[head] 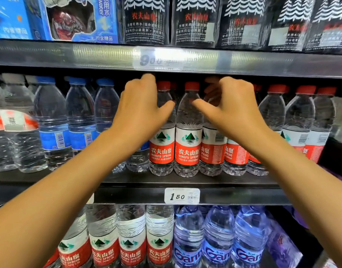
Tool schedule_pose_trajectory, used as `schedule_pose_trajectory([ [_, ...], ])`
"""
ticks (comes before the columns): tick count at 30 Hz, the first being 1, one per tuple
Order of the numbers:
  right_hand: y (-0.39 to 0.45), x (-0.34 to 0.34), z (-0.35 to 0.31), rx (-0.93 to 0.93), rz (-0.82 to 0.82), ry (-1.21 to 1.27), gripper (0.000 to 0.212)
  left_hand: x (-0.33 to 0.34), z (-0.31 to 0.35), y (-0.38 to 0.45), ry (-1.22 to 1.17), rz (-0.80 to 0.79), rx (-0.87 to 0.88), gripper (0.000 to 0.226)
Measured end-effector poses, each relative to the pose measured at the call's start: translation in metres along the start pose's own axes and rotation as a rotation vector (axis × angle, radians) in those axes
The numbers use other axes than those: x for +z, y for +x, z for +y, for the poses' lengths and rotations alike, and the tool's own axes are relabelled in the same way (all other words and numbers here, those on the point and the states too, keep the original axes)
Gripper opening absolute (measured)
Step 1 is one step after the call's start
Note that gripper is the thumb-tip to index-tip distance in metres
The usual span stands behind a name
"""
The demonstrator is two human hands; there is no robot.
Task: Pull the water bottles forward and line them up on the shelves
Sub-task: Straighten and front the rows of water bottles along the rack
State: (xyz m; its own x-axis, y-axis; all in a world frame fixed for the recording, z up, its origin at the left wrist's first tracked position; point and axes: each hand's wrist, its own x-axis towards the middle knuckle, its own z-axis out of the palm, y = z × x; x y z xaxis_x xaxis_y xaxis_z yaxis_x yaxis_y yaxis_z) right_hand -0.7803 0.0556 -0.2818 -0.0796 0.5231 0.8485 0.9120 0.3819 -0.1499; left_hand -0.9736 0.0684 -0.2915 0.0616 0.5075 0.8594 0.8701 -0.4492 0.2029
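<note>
Red-capped water bottles with red and white labels stand in a row on the middle shelf (185,182). My left hand (141,107) curls around the neck of the leftmost one (161,149), fingers behind it and thumb across its front. My right hand (232,107) hooks over the top of the third bottle (211,149); its cap is hidden, and the fingers show blurred through the plastic. Between my hands one bottle (188,132) stands untouched. More red-capped bottles (299,117) line up to the right, with further caps visible behind the front row.
Blue-capped bottles (52,122) and white-capped ones (17,122) fill the left of the same shelf. The shelf above (243,60) hangs low over the caps and carries dark multipacks (146,22). Larger bottles (131,238) stand on the shelf below. A price tag (181,195) sits on the shelf edge.
</note>
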Motion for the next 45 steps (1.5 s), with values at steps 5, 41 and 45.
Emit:
schedule_pose_trajectory([
  [5, -0.028, -0.028, 0.037, -0.004, 0.104, 0.076, 0.041, 0.012, 0.033, -0.027, -0.086, 0.118, 0.157, 0.039],
  [41, 0.015, -0.057, 0.093, 0.209, -0.342, 0.007, 0.037, 0.055, 0.107, 0.024, -0.049, -0.15, 0.082, 0.05],
  [45, 0.012, -0.05, 0.09, 0.129, -0.248, -0.151, 0.042, 0.056, 0.111, 0.03, -0.017, -0.194, 0.042, 0.039],
])
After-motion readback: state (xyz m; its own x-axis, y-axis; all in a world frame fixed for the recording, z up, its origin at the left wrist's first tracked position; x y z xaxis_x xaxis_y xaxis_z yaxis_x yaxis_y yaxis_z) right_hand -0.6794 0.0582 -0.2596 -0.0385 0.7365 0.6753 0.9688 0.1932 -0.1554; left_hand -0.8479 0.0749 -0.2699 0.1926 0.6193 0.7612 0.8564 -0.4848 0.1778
